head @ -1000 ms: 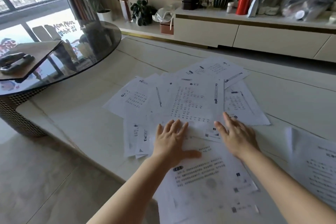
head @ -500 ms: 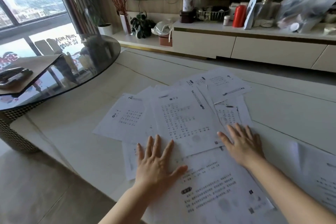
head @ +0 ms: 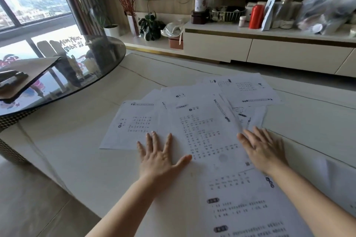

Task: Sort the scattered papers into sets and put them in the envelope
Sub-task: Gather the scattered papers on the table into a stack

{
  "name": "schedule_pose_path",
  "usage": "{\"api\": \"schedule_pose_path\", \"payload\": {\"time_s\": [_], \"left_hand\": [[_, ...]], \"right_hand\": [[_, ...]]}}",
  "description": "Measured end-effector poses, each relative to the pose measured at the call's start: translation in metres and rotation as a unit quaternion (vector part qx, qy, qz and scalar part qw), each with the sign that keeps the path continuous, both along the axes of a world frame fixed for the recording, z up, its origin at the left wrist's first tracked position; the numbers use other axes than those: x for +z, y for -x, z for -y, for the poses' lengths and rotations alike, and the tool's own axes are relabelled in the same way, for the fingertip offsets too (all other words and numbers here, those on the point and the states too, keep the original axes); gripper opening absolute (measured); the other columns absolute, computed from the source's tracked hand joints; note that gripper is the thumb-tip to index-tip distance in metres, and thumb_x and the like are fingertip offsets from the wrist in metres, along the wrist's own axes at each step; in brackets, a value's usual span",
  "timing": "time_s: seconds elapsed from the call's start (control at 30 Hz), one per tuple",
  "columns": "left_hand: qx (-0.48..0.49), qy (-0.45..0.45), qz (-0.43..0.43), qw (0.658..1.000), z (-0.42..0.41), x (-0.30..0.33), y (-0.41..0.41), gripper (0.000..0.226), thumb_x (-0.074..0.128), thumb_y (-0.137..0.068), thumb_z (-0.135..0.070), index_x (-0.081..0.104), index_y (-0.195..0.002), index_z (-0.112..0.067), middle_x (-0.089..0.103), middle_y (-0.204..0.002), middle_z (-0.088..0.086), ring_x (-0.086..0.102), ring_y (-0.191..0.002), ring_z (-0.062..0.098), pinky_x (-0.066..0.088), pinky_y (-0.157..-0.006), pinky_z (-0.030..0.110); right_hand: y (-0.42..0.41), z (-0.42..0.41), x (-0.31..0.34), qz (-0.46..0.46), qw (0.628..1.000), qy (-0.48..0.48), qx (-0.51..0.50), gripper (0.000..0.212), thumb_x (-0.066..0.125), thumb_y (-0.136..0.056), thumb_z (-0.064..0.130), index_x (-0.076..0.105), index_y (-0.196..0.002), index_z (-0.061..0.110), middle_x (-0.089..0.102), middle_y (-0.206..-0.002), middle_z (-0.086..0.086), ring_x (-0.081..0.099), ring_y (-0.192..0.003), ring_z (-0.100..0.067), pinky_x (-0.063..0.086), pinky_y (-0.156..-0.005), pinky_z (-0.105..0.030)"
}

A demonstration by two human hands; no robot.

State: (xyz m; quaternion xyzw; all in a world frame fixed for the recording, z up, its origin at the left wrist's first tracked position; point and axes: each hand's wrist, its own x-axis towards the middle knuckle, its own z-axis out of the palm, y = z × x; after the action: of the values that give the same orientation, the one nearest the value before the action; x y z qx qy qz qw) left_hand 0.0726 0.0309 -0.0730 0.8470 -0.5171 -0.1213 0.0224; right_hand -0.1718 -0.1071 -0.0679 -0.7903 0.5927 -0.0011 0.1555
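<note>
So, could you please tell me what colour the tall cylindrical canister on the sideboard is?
The canister is bright red, seen in the head view.

White papers printed with black grids of small characters and black round markers lie fanned across a pale cream table crossed by thin dark lines. A dark, glossy round glass top mirrors red window decorations above a black-and-white checked base. Behind, a cream cabinet trimmed in gold carries a bright red canister. A white vase holds red-berried twigs beside a dark green potted plant and a reddish-brown box.
</note>
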Motion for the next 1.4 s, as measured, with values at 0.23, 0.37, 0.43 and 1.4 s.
{"api": "schedule_pose_path", "payload": {"time_s": [0.23, 0.37, 0.43, 1.4], "left_hand": [[0.038, 0.080, -0.086, 0.992, 0.004, 0.014, 0.007, 0.075, 0.027, -0.090, -0.067, 0.017, -0.151, -0.024, 0.006, -0.160, 0.006, -0.001, -0.148, 0.019, -0.003, -0.120, 0.038], [0.170, 0.218, -0.327, 0.904, 0.027, 0.041, 0.009, 0.052, 0.051, -0.096, -0.025, 0.035, -0.145, -0.013, 0.038, -0.147, 0.010, 0.046, -0.124, 0.022, 0.037, -0.106, 0.035], [0.269, 0.244, -0.443, 0.820, 0.045, 0.053, 0.004, 0.050, 0.053, -0.094, -0.011, 0.037, -0.142, -0.008, 0.049, -0.133, 0.012, 0.055, -0.089, 0.015, 0.040, -0.085, 0.029], [0.254, 0.199, -0.378, 0.868, 0.088, 0.056, -0.030, 0.058, 0.068, -0.078, -0.011, 0.047, -0.128, -0.028, 0.052, -0.122, 0.011, 0.057, -0.095, 0.026, 0.053, -0.069, 0.033]], "right_hand": [[-0.001, -0.018, 0.018, -0.030, 0.996, 0.011, 0.083, 0.089, 0.013, -0.077, 0.080, 0.011, -0.150, 0.029, -0.007, -0.160, 0.002, -0.011, -0.146, -0.016, -0.004, -0.117, -0.045], [-0.022, -0.026, 0.009, -0.043, 0.991, 0.000, 0.124, 0.105, 0.003, -0.059, 0.094, 0.007, -0.148, 0.041, -0.006, -0.159, 0.007, -0.010, -0.146, -0.017, -0.006, -0.116, -0.047], [-0.027, -0.022, 0.009, -0.021, 0.993, 0.011, 0.119, 0.084, 0.021, -0.075, 0.084, 0.010, -0.147, 0.043, -0.003, -0.159, 0.009, -0.008, -0.146, -0.016, -0.005, -0.117, -0.044], [-0.031, -0.025, -0.006, 0.082, 0.987, 0.127, 0.049, 0.094, -0.004, -0.066, 0.072, 0.026, -0.147, 0.035, 0.032, -0.152, 0.010, 0.019, -0.143, -0.008, -0.002, -0.112, -0.032]]}}
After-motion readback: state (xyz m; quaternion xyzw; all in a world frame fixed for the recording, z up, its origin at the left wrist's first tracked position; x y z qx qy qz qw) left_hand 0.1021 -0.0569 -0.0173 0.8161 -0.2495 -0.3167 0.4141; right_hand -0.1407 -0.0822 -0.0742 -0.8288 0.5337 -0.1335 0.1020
